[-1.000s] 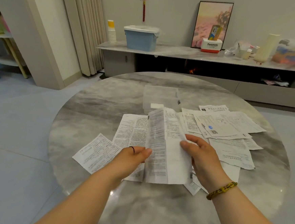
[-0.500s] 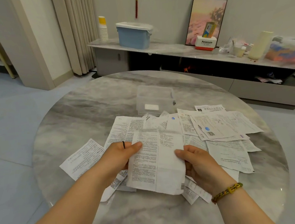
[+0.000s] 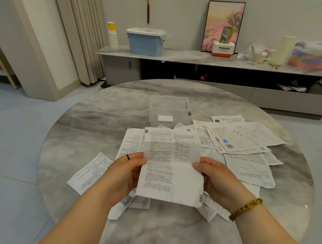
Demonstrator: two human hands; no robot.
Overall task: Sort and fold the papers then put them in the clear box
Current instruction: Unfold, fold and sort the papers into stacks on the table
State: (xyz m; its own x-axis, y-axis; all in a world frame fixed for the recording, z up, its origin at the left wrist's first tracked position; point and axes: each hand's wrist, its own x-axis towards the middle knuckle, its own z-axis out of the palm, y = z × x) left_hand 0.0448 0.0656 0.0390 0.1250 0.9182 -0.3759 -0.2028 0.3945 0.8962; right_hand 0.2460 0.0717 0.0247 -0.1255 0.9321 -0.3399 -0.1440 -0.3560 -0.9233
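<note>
Head view: printed leaflet (image 3: 171, 171) held between both hands.
Left hand (image 3: 125, 174): pinches its left edge.
Right hand (image 3: 216, 177): pinches its right edge.
Clear box (image 3: 168, 109): beyond the hands, behind loose papers (image 3: 242, 140).

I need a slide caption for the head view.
Left hand and right hand hold a printed sheet over loose papers on a table, clear box behind.

A creased printed sheet (image 3: 171, 171) is held by its two side edges above the surface (image 3: 98, 117), opened out, with fold lines showing. Under it and to its right, loose papers (image 3: 240, 140) are spread in overlapping layers. A single sheet (image 3: 91, 173) is laid apart at the left. A clear box (image 3: 168, 109) is set upright just behind the papers.
</note>
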